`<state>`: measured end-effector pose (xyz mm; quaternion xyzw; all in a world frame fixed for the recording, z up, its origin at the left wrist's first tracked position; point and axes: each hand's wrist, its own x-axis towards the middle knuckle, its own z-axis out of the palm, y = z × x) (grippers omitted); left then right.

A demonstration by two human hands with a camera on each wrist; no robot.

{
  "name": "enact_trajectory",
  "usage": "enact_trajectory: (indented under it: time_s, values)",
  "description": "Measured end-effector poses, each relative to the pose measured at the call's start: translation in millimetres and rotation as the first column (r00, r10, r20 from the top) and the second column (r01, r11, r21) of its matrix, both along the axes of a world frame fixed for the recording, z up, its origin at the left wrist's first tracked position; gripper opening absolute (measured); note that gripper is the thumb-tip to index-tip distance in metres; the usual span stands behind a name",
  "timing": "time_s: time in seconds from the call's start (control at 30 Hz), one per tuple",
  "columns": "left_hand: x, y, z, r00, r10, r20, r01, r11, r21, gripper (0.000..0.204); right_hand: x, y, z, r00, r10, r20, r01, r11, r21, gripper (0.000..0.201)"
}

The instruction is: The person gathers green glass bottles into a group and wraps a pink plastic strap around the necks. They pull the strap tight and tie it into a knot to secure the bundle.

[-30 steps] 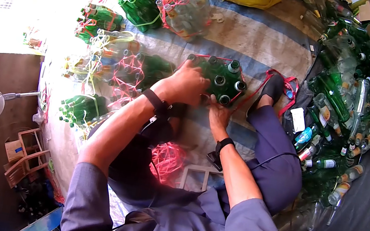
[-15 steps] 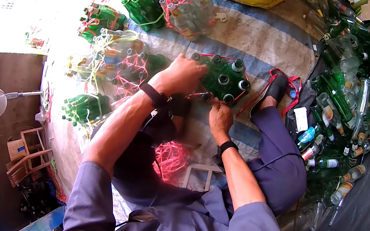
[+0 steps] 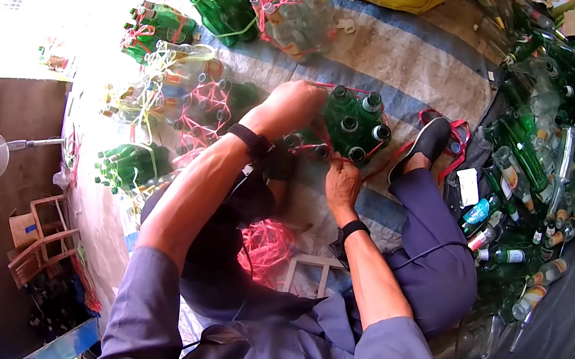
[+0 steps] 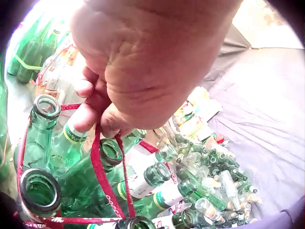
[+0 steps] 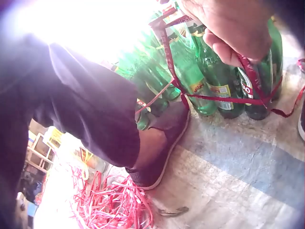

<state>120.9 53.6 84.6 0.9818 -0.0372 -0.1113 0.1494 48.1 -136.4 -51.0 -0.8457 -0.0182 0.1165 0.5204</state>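
Note:
A cluster of green glass bottles [image 3: 346, 144] stands upright on the striped sheet, with red ribbon [image 5: 228, 99] running around it. Over the left side of the cluster, my left hand [image 3: 288, 109] pinches a loop of the ribbon [image 4: 99, 167] between thumb and fingers, above the open bottle mouths. My right hand [image 3: 342, 185] is at the near side of the bottles. In the right wrist view this hand [image 5: 233, 28] has curled fingers gripping a ribbon strand close against the bottles. Its fingertips are partly hidden there.
Tied bundles of green and clear bottles [image 3: 227, 0] stand to the left and far left. Loose bottles [image 3: 538, 154] pile up on the right. A tangle of red ribbon [image 3: 265, 249] lies between the legs, near a pale frame [image 3: 311, 262]. A shoe [image 3: 429, 137] sits right of the cluster.
My left hand has moved slightly away from the body, and a ribbon strand now shows between the two hands. My right hand stays at the near side of the cluster.

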Motion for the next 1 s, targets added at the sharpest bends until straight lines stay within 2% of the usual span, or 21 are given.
enact_trajectory:
  time_s: [0.17,0.23,0.37,0.43,0.57,0.63,0.67,0.73,0.77,0.8,0.87,0.93,1.0]
  values:
    - [4,4,-23,0.996,-0.030,0.089,0.029,0.999,0.019,0.004,0,0,-3,1.000,-0.023,-0.015,0.023,1.000,-0.007,0.042]
    - [6,1,-21,0.999,-0.039,0.012,0.035,0.977,0.212,0.005,-2,-5,-9,0.999,-0.012,-0.038,0.012,1.000,0.002,0.039]
    - [1,2,-16,0.997,-0.043,0.071,0.033,0.989,0.142,0.005,1,-18,-11,0.999,-0.031,-0.021,0.029,0.996,-0.084,0.034]
    - [-5,3,-19,0.996,-0.025,0.089,0.023,0.999,0.025,0.015,5,-26,4,0.998,0.062,0.028,-0.059,0.992,-0.108,0.030]
    - [-20,1,-8,0.999,0.001,0.043,0.002,0.998,-0.069,0.031,10,-33,31,0.996,0.090,0.024,-0.088,0.993,-0.085,0.029]
    - [-29,0,0,0.999,-0.016,0.030,0.021,0.985,-0.170,0.058,15,-38,42,0.989,0.141,-0.036,-0.143,0.987,-0.075,0.031]
    - [-36,-4,3,0.999,-0.014,0.040,0.021,0.986,-0.168,0.058,17,-40,48,0.989,0.143,-0.026,-0.145,0.987,-0.074,0.031]
    - [-52,-21,7,0.992,-0.064,0.106,0.068,0.997,-0.043,0.080,19,-41,58,0.985,0.170,0.004,-0.168,0.978,-0.127,0.032]
    - [-58,-26,3,0.998,-0.057,0.036,0.058,0.998,-0.010,0.090,18,-42,60,0.985,0.172,0.010,-0.170,0.977,-0.126,0.032]
    - [-65,-34,-4,0.995,-0.048,0.084,0.042,0.997,0.063,0.090,17,-43,62,0.983,0.185,0.002,-0.182,0.973,-0.139,0.032]
    - [-74,-42,-19,0.995,-0.001,0.102,-0.009,0.995,0.095,0.091,15,-45,61,0.980,0.201,0.002,-0.198,0.968,-0.154,0.032]
    - [-79,-51,-16,0.994,0.024,0.107,-0.036,0.993,0.112,0.090,13,-46,58,0.961,0.270,0.051,-0.255,0.946,-0.198,0.033]
    - [-82,-60,-19,0.994,0.049,0.102,-0.061,0.991,0.119,0.090,11,-49,57,0.964,0.257,0.074,-0.241,0.955,-0.171,0.035]
